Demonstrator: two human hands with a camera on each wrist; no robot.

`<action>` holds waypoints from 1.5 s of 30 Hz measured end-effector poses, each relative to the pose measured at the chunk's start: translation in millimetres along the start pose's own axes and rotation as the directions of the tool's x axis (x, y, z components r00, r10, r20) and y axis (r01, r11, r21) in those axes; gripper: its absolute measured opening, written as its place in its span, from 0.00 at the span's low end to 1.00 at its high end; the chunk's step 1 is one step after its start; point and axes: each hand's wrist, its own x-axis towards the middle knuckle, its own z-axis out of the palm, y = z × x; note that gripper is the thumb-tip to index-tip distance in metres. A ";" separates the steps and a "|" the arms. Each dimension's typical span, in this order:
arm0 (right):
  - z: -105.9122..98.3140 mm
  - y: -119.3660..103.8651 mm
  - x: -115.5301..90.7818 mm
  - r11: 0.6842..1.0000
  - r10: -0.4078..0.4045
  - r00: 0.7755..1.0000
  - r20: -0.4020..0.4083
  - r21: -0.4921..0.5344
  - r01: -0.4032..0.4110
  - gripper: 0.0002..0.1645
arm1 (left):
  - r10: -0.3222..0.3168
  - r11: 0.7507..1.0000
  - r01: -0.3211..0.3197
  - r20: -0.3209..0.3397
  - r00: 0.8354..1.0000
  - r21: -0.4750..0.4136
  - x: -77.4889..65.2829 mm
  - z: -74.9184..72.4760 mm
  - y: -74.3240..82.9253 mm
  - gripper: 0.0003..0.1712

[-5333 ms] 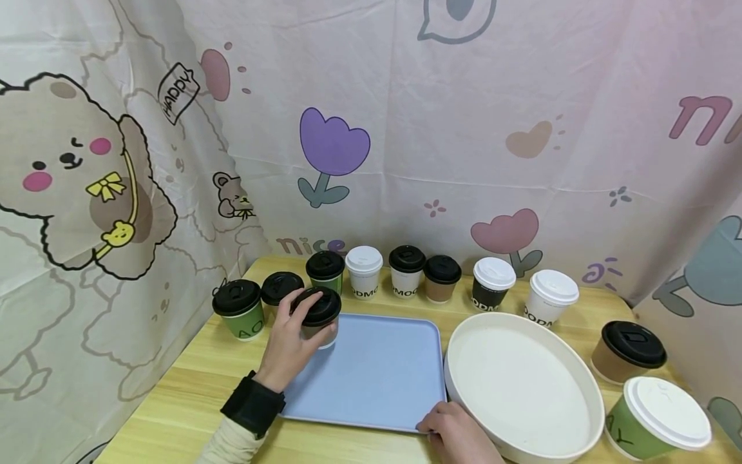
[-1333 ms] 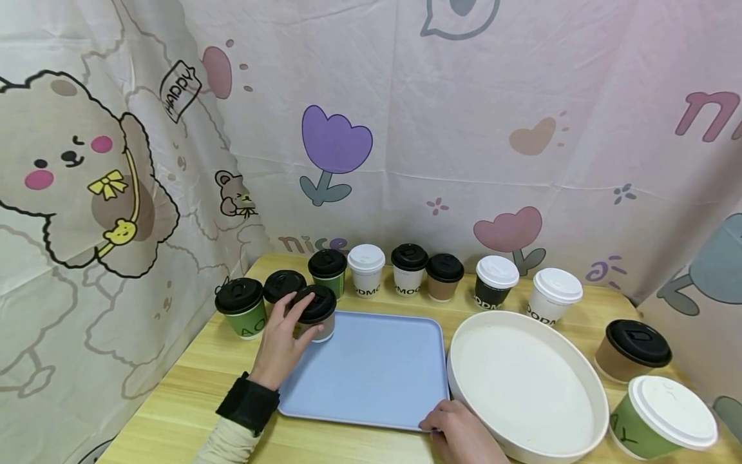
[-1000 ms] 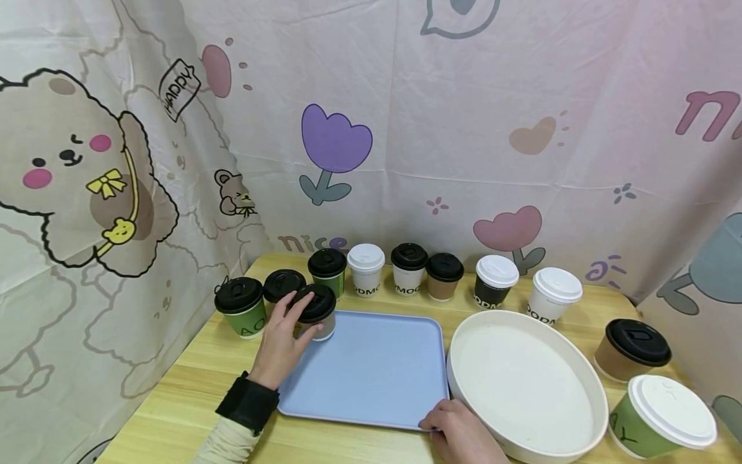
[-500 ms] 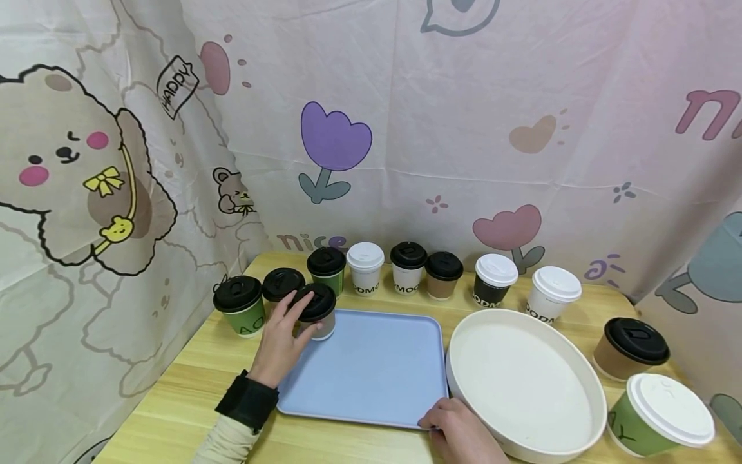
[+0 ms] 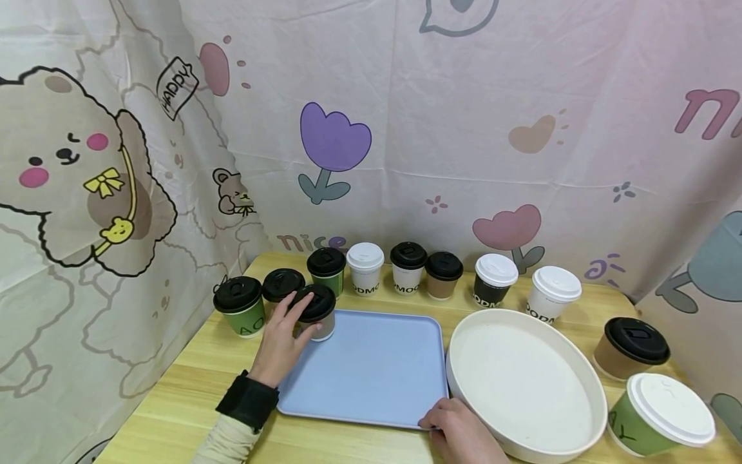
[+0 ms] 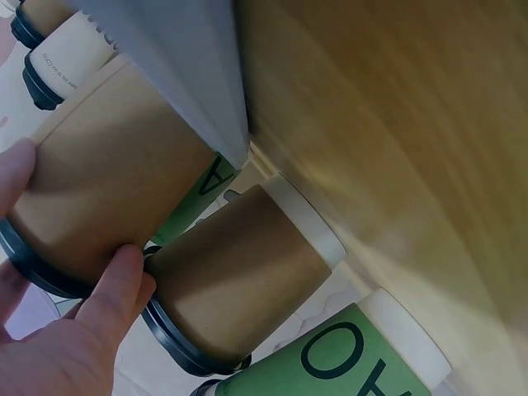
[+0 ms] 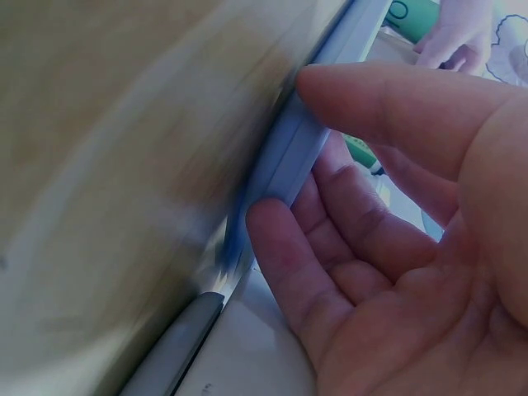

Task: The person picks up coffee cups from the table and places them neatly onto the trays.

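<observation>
My left hand [image 5: 282,345] holds a brown paper cup [image 5: 317,327] with a black lid at the far left corner of the blue tray [image 5: 371,374]. In the left wrist view, fingers and thumb reach around this brown cup [image 6: 124,165] near its lid. Just beyond it stand another brown cup [image 6: 247,280] and a green cup [image 6: 346,355], both black-lidded. My right hand [image 5: 460,430] grips the tray's near right corner; in the right wrist view its fingertips [image 7: 276,227] lie against the tray's edge [image 7: 289,153].
A large round cream tray [image 5: 524,386] sits against the blue tray's right side. Several lidded cups line the back of the wooden table [image 5: 174,393], among them a white one [image 5: 364,270]. A brown cup [image 5: 628,351] and a white-lidded green cup [image 5: 657,419] stand at the right.
Over the last five seconds my left hand and the brown cup have shifted slightly left. In the last second both hands stay still, and the right hand keeps to the tray corner.
</observation>
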 end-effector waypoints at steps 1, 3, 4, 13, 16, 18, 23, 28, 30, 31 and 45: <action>-0.2 -0.1 0.1 1.000 0.002 1.000 0.001 0.001 -0.002 0.10 | -0.002 1.000 0.002 0.003 1.000 -0.001 0.1 -0.1 0.0 0.39; -0.5 -0.2 0.3 1.000 0.005 1.000 0.005 0.003 -0.005 0.10 | -0.007 1.000 0.007 0.007 1.000 0.000 0.3 -0.4 0.0 0.39; -0.6 -0.3 0.4 1.000 0.007 1.000 0.006 0.004 -0.007 0.10 | -0.010 1.000 0.010 0.010 1.000 0.000 0.4 -0.6 0.0 0.39; -1.2 -1.2 0.2 1.000 0.003 1.000 -0.001 0.001 -0.003 0.10 | -0.027 1.000 0.027 0.031 0.999 0.003 0.5 -1.6 -0.5 0.40; -0.8 -1.1 0.0 1.000 -0.002 1.000 -0.010 -0.004 0.002 0.10 | -0.025 1.000 0.024 0.033 0.999 0.004 0.7 -1.7 0.3 0.40; -0.3 -0.7 -0.3 1.000 -0.007 1.000 -0.015 -0.005 0.007 0.10 | -0.023 1.000 0.023 0.037 0.999 0.009 0.9 -2.0 1.4 0.39; 1.5 0.4 -1.1 1.000 -0.023 0.999 -0.033 -0.009 0.023 0.10 | -0.035 0.999 0.033 0.051 0.998 0.029 0.5 -2.2 2.1 0.40; 2.1 1.4 -1.1 1.000 -0.020 1.000 -0.016 0.001 0.020 0.10 | -0.042 0.999 0.040 0.058 0.997 0.035 -0.6 -2.4 1.4 0.41; 2.1 1.7 -0.9 1.000 -0.016 1.000 -0.007 0.007 0.016 0.10 | -0.047 0.998 0.044 0.062 0.997 0.040 -1.0 -2.4 1.4 0.42; 2.2 1.8 -1.0 1.000 -0.017 1.000 -0.008 0.007 0.017 0.10 | -0.050 0.998 0.048 0.064 0.997 0.043 -1.2 -2.4 1.6 0.43; 1.6 1.7 -1.2 1.000 -0.028 0.999 -0.018 0.015 0.028 0.10 | 0.068 0.993 -0.065 -0.027 0.997 0.100 -1.2 -1.9 2.9 0.38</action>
